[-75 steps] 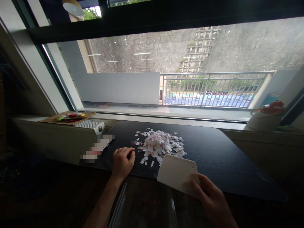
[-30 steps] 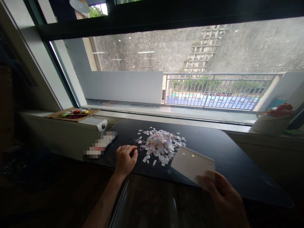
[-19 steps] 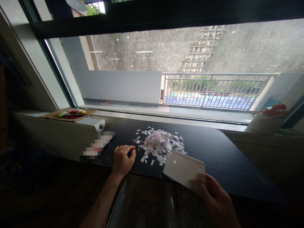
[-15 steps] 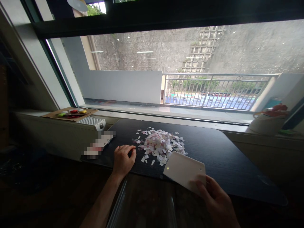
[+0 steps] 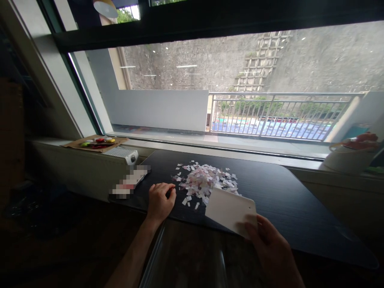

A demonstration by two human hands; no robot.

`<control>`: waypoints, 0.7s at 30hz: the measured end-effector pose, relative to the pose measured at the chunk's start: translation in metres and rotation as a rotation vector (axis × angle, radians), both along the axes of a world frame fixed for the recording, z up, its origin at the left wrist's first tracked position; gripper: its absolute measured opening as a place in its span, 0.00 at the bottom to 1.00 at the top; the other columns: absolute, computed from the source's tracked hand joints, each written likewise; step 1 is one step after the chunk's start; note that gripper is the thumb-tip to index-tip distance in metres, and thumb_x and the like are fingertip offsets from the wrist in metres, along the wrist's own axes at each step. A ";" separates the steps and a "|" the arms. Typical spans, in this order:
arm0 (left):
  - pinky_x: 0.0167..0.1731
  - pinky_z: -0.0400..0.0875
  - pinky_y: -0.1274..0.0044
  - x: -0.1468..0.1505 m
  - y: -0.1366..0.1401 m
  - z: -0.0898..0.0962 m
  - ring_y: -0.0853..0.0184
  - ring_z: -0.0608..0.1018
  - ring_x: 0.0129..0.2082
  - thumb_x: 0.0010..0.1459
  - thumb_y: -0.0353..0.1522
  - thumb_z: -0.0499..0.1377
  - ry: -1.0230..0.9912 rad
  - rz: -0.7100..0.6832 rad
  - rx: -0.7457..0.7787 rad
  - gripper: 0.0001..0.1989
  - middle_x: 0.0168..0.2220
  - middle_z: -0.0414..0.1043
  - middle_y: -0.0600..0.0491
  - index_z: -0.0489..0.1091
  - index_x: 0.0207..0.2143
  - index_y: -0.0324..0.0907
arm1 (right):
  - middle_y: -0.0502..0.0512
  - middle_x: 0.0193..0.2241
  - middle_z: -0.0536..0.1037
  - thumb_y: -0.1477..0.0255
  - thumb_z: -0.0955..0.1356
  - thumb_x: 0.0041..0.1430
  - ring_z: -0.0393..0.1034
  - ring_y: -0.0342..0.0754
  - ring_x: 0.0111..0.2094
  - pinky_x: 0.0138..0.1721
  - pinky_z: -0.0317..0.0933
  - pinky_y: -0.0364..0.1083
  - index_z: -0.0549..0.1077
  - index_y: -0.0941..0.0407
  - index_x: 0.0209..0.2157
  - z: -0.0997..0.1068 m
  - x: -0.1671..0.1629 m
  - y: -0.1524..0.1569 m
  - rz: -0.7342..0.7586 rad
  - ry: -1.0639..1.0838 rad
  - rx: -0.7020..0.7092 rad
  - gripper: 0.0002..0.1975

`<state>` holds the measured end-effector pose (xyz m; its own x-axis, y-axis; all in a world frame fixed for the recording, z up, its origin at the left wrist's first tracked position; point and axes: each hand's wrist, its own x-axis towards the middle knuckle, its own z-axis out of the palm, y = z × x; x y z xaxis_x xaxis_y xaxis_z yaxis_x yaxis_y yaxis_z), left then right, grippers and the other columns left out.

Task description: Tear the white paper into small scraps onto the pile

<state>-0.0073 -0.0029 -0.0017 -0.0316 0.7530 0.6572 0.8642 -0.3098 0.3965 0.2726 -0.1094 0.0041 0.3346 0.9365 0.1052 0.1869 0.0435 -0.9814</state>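
Observation:
My right hand [image 5: 267, 236] grips a white plastic scraper [image 5: 229, 210], a flat plate with a small hole near one corner. The scraper is tilted over the table's front edge, its far corner covering the near right side of a pile of small paper scraps [image 5: 205, 180]. At the left of the pile, my left hand [image 5: 161, 200] rests by the table edge with its fingers curled in. Nothing shows in the gap by its thumb. Some loose scraps lie between the left hand and the pile.
The dark table [image 5: 270, 184] stands against a window sill. Below its front edge is a clear-sided container [image 5: 192, 256], dim inside. A blurred-out item [image 5: 130, 183] lies at the table's left. A heater [image 5: 127, 155] and cardboard with colourful items [image 5: 96, 143] are beyond it.
The scraper has shifted slightly toward the pile and tilts a little differently, overlapping more of its near right edge. My left hand stays curled in place. The whole view has shifted slightly.

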 end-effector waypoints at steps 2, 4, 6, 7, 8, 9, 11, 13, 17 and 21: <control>0.48 0.63 0.65 0.000 0.000 0.000 0.61 0.76 0.37 0.55 0.32 0.53 0.000 0.005 0.002 0.08 0.32 0.78 0.52 0.72 0.31 0.45 | 0.54 0.33 0.83 0.60 0.69 0.51 0.78 0.51 0.32 0.31 0.71 0.43 0.73 0.55 0.39 0.001 -0.003 0.008 0.056 -0.114 0.057 0.16; 0.48 0.62 0.64 0.000 0.000 0.000 0.61 0.76 0.37 0.55 0.32 0.53 0.000 0.007 0.003 0.09 0.32 0.78 0.52 0.72 0.31 0.44 | 0.55 0.34 0.82 0.61 0.67 0.55 0.78 0.50 0.32 0.32 0.71 0.43 0.72 0.55 0.40 0.002 -0.009 0.015 0.096 -0.216 0.117 0.14; 0.48 0.62 0.64 0.000 0.001 -0.001 0.61 0.76 0.37 0.55 0.32 0.53 -0.002 0.007 0.004 0.09 0.32 0.78 0.52 0.73 0.31 0.44 | 0.55 0.35 0.82 0.62 0.65 0.58 0.78 0.50 0.34 0.34 0.71 0.43 0.71 0.54 0.41 0.002 -0.013 0.019 0.148 -0.281 0.164 0.13; 0.48 0.62 0.64 0.000 0.001 -0.001 0.61 0.76 0.37 0.55 0.32 0.53 -0.002 0.008 0.004 0.09 0.32 0.78 0.52 0.73 0.31 0.44 | 0.55 0.35 0.82 0.62 0.64 0.58 0.78 0.50 0.34 0.35 0.71 0.44 0.71 0.54 0.41 0.001 -0.014 0.019 0.173 -0.306 0.179 0.13; 0.47 0.63 0.65 0.000 0.001 -0.001 0.61 0.76 0.37 0.55 0.32 0.52 -0.003 0.008 0.003 0.09 0.32 0.78 0.52 0.73 0.31 0.44 | 0.54 0.35 0.82 0.62 0.64 0.59 0.78 0.50 0.35 0.35 0.72 0.44 0.71 0.53 0.41 0.001 -0.013 0.019 0.190 -0.334 0.187 0.13; 0.47 0.63 0.65 0.000 0.001 -0.001 0.61 0.76 0.37 0.55 0.32 0.52 -0.005 0.009 0.003 0.09 0.32 0.78 0.52 0.72 0.31 0.45 | 0.54 0.35 0.83 0.62 0.64 0.58 0.79 0.50 0.34 0.35 0.72 0.44 0.71 0.53 0.41 0.001 -0.012 0.018 0.193 -0.367 0.190 0.12; 0.47 0.63 0.65 0.001 0.000 -0.001 0.62 0.76 0.37 0.55 0.32 0.52 -0.007 0.010 0.002 0.09 0.32 0.78 0.52 0.72 0.31 0.45 | 0.53 0.33 0.83 0.62 0.65 0.58 0.79 0.50 0.33 0.34 0.72 0.43 0.72 0.52 0.39 0.002 -0.007 0.014 0.163 -0.435 0.198 0.11; 0.48 0.63 0.65 0.001 0.000 0.000 0.62 0.76 0.36 0.55 0.32 0.53 -0.008 0.009 0.002 0.09 0.32 0.78 0.53 0.73 0.31 0.45 | 0.53 0.32 0.83 0.62 0.65 0.57 0.79 0.50 0.32 0.32 0.72 0.43 0.72 0.52 0.37 0.004 -0.003 0.011 0.109 -0.473 0.217 0.11; 0.48 0.63 0.65 0.001 0.000 0.000 0.62 0.76 0.36 0.55 0.32 0.53 -0.011 0.014 0.007 0.08 0.32 0.78 0.52 0.73 0.31 0.45 | 0.54 0.32 0.83 0.62 0.64 0.58 0.79 0.50 0.32 0.32 0.72 0.42 0.71 0.53 0.38 0.008 -0.005 0.013 0.088 -0.473 0.270 0.11; 0.47 0.63 0.65 0.001 0.000 0.000 0.62 0.76 0.36 0.54 0.32 0.53 -0.010 0.011 0.009 0.08 0.32 0.78 0.52 0.73 0.30 0.45 | 0.53 0.32 0.83 0.64 0.64 0.59 0.79 0.48 0.32 0.32 0.71 0.41 0.72 0.53 0.39 0.011 -0.011 0.015 0.176 -0.512 0.273 0.10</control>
<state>-0.0061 -0.0028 -0.0013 -0.0464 0.7466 0.6637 0.8638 -0.3037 0.4021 0.2620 -0.0942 0.0152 0.0204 0.8897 0.4561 0.5996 0.3542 -0.7177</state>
